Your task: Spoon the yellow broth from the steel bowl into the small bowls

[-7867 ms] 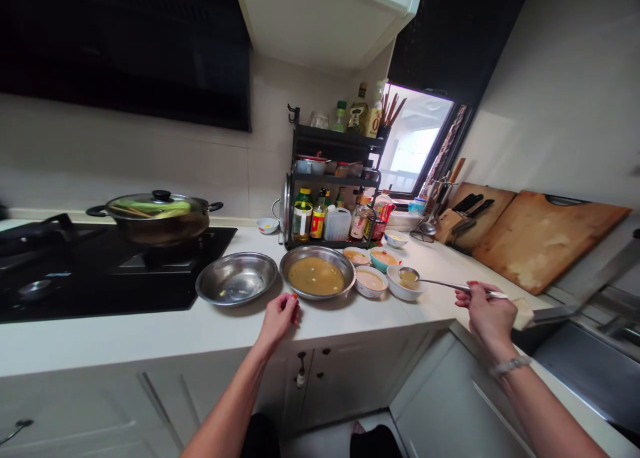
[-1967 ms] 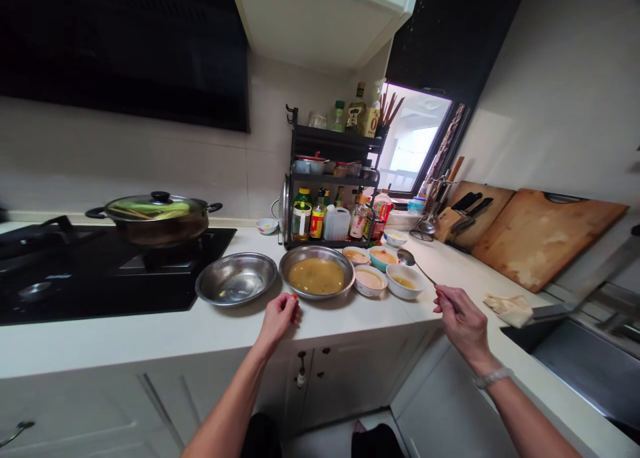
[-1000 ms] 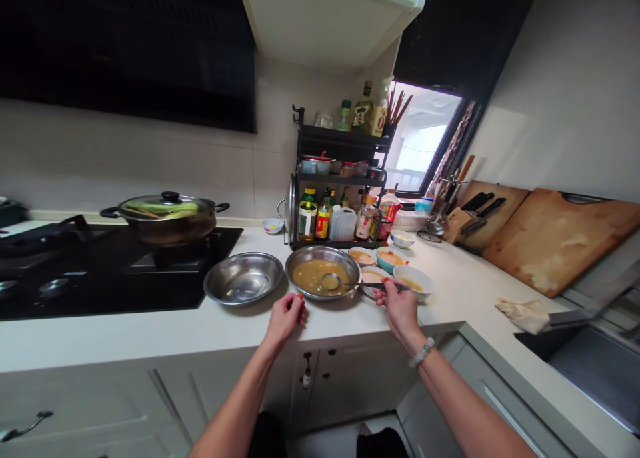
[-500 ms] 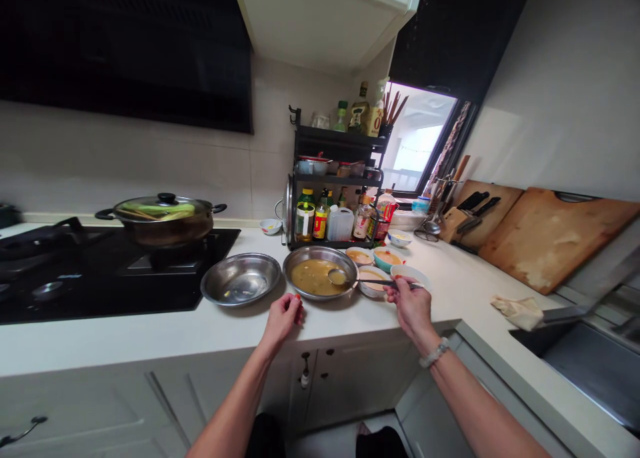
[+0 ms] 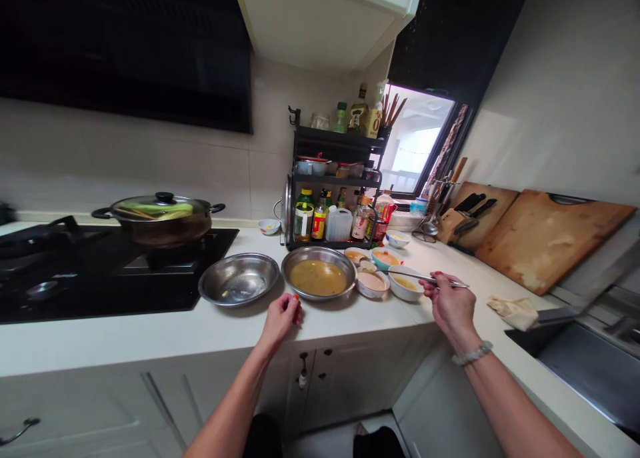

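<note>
Right hand (image 5: pixel 449 301) pinching long steel ladle (image 5: pixel 400 272), bowl loaded over small white bowls (image 5: pixel 373 284); left hand (image 5: pixel 281 313) curled empty on white counter edge (image 5: pixel 200 331); tilt risks drips between bowls.

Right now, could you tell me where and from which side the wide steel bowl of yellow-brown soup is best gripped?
Take the wide steel bowl of yellow-brown soup by its flared rim at the near edge, coming from the front, where the left hand already rests. Small bowls crowd its right side and an empty steel bowl its left. It is fairly full, so keep it level.
</note>
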A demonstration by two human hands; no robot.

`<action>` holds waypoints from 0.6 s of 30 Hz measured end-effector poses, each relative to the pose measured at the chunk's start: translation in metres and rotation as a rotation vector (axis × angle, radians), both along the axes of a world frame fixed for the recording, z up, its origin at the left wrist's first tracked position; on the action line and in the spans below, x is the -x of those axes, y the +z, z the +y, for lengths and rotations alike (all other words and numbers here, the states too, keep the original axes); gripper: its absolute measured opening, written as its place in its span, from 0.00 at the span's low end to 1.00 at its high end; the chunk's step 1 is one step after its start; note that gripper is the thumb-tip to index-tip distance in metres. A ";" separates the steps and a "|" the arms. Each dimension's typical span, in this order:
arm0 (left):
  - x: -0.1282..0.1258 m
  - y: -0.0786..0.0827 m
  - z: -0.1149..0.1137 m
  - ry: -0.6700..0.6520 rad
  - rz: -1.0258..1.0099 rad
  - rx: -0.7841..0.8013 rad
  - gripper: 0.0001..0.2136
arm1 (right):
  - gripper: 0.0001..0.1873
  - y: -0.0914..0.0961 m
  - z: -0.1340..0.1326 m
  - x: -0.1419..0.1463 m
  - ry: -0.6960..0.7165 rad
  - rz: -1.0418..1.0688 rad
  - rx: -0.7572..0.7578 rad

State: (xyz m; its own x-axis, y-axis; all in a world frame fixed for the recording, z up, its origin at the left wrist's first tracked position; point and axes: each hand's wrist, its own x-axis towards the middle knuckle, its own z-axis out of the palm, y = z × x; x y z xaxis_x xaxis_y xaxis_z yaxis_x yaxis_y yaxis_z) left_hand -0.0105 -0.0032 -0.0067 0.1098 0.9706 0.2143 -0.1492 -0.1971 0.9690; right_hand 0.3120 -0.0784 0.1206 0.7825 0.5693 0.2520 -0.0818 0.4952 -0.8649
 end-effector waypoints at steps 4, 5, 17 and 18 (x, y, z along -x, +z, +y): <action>0.000 -0.001 0.001 0.000 -0.004 0.012 0.20 | 0.13 0.002 -0.006 -0.030 -0.088 -0.032 -0.020; 0.000 -0.001 0.001 0.003 -0.006 0.012 0.20 | 0.12 0.001 -0.007 -0.037 -0.116 -0.041 -0.022; -0.001 0.005 -0.003 0.015 -0.009 0.019 0.20 | 0.18 -0.021 -0.039 -0.059 -0.305 -0.760 0.195; -0.001 0.006 -0.003 0.014 -0.012 0.019 0.21 | 0.17 -0.022 -0.042 -0.056 -0.312 -0.852 0.181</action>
